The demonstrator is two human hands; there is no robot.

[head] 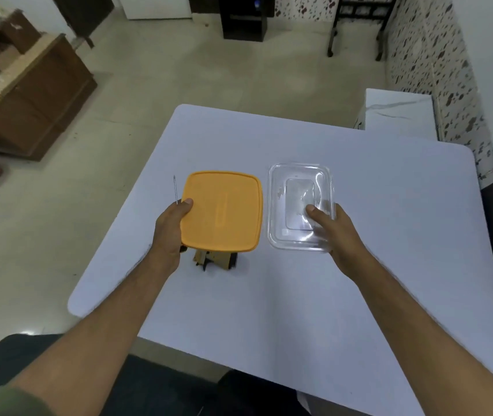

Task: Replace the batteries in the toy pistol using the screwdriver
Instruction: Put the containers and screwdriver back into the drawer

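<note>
My left hand (169,228) holds an orange square lid (222,210) by its left edge, above the table. A thin metal screwdriver shaft (175,189) sticks up from the same hand, beside the lid. Under the lid's near edge part of the tan and black toy pistol (215,259) shows on the table; the rest is hidden. My right hand (333,232) grips the near right side of a clear plastic container (299,205), thumb inside it. No batteries are visible.
The white table (359,280) ends close on the left and far sides, with tiled floor beyond. A brown cabinet (29,94) stands far left and a white bench (398,112) beyond the table's far right corner.
</note>
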